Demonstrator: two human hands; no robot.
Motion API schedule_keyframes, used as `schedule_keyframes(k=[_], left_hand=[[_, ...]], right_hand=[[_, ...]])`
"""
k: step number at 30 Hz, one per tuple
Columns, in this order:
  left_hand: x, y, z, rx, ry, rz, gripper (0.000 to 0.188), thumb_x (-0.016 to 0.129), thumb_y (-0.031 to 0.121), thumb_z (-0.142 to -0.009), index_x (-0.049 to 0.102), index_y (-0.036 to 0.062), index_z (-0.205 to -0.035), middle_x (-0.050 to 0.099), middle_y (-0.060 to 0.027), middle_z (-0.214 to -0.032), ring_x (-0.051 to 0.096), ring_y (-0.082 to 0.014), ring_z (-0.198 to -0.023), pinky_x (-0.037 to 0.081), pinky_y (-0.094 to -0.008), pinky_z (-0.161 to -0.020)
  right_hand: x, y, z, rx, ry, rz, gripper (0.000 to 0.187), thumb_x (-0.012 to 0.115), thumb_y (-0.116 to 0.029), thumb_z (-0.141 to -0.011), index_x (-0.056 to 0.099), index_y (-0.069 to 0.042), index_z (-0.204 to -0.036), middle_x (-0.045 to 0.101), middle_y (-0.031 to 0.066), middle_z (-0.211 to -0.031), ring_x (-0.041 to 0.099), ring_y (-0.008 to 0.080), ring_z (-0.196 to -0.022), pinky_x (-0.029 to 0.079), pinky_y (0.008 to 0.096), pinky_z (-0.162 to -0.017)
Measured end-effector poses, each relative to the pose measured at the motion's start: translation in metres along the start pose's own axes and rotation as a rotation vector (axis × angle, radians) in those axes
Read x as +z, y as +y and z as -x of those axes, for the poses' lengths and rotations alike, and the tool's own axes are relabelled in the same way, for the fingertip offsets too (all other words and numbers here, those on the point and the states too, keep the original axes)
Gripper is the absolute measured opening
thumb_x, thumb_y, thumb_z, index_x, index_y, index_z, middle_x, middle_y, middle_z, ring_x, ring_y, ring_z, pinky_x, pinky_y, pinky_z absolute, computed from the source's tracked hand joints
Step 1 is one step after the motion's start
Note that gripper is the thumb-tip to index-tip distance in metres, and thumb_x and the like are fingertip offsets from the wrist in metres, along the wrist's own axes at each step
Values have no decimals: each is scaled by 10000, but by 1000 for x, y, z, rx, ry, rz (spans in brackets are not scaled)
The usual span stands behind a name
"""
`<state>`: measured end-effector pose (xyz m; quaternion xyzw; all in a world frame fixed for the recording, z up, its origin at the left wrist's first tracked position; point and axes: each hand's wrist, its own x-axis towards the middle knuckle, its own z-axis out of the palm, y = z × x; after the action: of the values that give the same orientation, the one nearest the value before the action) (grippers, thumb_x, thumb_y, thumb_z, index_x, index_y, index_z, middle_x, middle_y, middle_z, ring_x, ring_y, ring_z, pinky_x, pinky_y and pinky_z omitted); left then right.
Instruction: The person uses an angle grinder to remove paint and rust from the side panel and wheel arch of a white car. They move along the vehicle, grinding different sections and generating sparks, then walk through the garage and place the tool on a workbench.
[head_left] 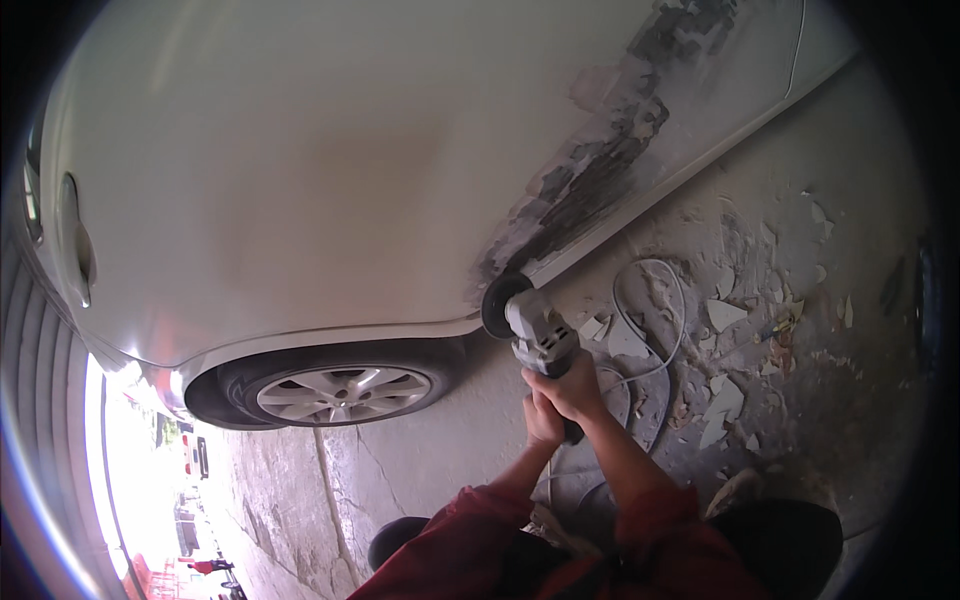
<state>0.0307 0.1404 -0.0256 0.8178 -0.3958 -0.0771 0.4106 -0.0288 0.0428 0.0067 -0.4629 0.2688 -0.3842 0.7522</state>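
Observation:
Both of my hands are wrapped around a grey and black angle grinder [541, 328]. My right hand [572, 385] closes around its body just behind the head. Lower down, my left hand [543, 418] grips the rear part, close against the right one. The grinder's dark round disc [497, 305] is at the lower edge of a pale car body panel [330, 180], just beside the wheel arch; I cannot tell whether it touches. From there a long rough strip [600, 165] of dark grey, chipped and sanded patches runs up to the right along the panel.
A car wheel [342, 395] with silver spokes sits left of the grinder. Looped cable [680, 320] lies on the concrete floor among broken pale flakes [725, 315] and dust. My knees are bent close below. At far left, beyond a bright opening, are a person in red [207, 566] and a vehicle [194, 455].

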Motion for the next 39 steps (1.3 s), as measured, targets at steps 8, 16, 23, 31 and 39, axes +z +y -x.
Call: schedule_keyframes(k=[8, 16, 23, 31, 39], left_hand=[[0, -16, -7, -166, -153, 265, 587, 363, 400, -1048, 633, -93, -878, 686, -259, -797, 682, -275, -799, 492, -436, -705], [-5, -23, -14, -248, -513, 325, 592, 369, 442, -1047, 639, -77, -957, 691, -236, -840, 668, -280, -819, 488, -430, -748], [-36, -14, -40, 25, -809, 119, 485, 341, 463, -1048, 623, 87, -1166, 668, -311, -982, 659, -445, -950, 483, -481, -812], [-71, -14, -71, -306, -918, -164, 820, 364, 656, -969, 670, -101, -1044, 700, -253, -929, 698, -332, -929, 509, -409, -823], [-107, 25, -60, -382, -761, -216, 712, 349, 565, -1036, 632, -75, -1168, 696, -159, -996, 661, -217, -954, 512, -340, -841]], right_hand=[[9, 4, 1, -5, 141, 22, 245, 801, -158, -746, 694, 9, -890, 697, 49, -778, 649, 111, -694, 524, 317, -633], [11, 5, 23, 11, 403, -48, 164, 773, -110, -771, 663, 8, -801, 665, 20, -721, 619, 98, -631, 495, 290, -586], [23, 18, 45, 48, 559, -219, 212, 729, -177, -832, 688, 22, -893, 700, 70, -820, 667, 154, -738, 524, 292, -717], [59, 63, 42, 178, 617, -565, 252, 742, -160, -841, 685, 45, -976, 714, 117, -914, 694, 201, -838, 552, 336, -806], [81, 46, 47, 233, 502, -880, 204, 742, -130, -833, 662, 39, -914, 695, 106, -829, 675, 185, -733, 537, 311, -711]])
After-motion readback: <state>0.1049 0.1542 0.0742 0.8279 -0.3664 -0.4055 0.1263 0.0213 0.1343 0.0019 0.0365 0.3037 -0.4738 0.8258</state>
